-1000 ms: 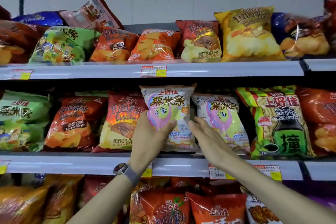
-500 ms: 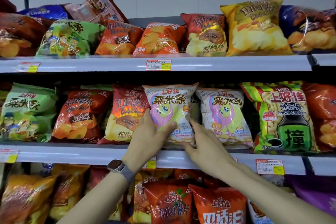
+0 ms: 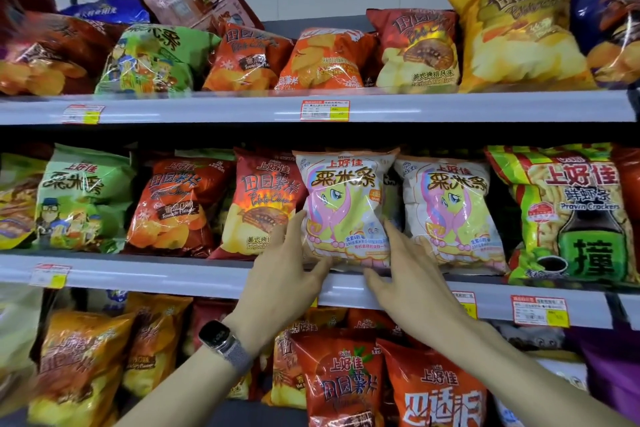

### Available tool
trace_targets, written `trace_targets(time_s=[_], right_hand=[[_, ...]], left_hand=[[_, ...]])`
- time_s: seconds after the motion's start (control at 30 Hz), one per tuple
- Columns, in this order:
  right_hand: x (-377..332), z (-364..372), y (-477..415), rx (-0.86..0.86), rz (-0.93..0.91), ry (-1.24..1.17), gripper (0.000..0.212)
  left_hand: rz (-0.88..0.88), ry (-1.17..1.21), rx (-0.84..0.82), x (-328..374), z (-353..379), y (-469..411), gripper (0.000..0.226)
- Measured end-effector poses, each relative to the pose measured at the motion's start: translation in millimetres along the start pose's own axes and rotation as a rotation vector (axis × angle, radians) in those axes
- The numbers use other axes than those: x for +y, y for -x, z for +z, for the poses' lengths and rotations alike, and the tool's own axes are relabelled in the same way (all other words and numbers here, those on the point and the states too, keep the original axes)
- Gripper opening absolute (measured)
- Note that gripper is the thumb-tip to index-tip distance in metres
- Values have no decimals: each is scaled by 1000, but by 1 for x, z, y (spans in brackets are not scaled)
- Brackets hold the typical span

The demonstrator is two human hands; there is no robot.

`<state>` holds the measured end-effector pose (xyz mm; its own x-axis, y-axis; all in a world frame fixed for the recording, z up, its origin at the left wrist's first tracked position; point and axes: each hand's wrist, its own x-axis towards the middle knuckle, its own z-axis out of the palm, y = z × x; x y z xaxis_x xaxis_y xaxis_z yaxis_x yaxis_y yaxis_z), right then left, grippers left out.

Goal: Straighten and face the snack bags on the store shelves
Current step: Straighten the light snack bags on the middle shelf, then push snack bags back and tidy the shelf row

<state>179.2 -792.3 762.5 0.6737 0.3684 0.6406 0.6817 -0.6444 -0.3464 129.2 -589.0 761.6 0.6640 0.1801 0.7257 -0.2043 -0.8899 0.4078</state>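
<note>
A white snack bag with a pink-maned cartoon pony [image 3: 343, 204] stands upright on the middle shelf [image 3: 173, 276], facing forward. My left hand [image 3: 284, 274] touches its lower left side with straight fingers, the thumb at the bag's bottom edge. On the other side, my right hand [image 3: 412, 284] lies against the lower right side, fingers straight and pointing up. A second identical pony bag [image 3: 450, 215] stands just to the right, partly behind my right fingers. A red potato chip bag [image 3: 263, 198] leans against the held bag's left side.
The top shelf [image 3: 207, 107] carries leaning chip bags, with a large yellow bag [image 3: 519, 35] at the right. A green prawn cracker bag [image 3: 571, 215] stands on the middle shelf at the right. The bottom shelf holds orange and red bags [image 3: 343, 378]. Price tags [image 3: 538, 310] line the rails.
Both hands have slid down from the pony bag's middle to its lower corners. My left thumb has left the bag's front. The bag now stands straighter.
</note>
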Motion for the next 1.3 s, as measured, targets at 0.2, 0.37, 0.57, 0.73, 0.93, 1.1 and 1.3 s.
trace_targets(time_s=[0.2,0.37,0.57,0.73,0.93,1.1,1.3], right_hand=[[-2,3,7,-37,-5,33,96],[-2,0,7,-67,11,75,97],[0,-9,10,-83,-18,109,92],[-8,-27,14,17,-119,163,80],[-38,-40,13,89,-240,204,57],[-74,-28,-1,-109,-327,188,51],[-118,12,-22,-262,-422,151,53]], left_hand=[[12,16,-41,1,2,3,91],[34,6,-101,6,5,4,94],[31,5,-151,3,0,10,98],[8,-109,-161,6,-12,15,84],[-76,-289,-202,13,-48,23,64],[-188,-366,-172,1,-81,36,46],[-383,-465,-129,-30,-135,62,59]])
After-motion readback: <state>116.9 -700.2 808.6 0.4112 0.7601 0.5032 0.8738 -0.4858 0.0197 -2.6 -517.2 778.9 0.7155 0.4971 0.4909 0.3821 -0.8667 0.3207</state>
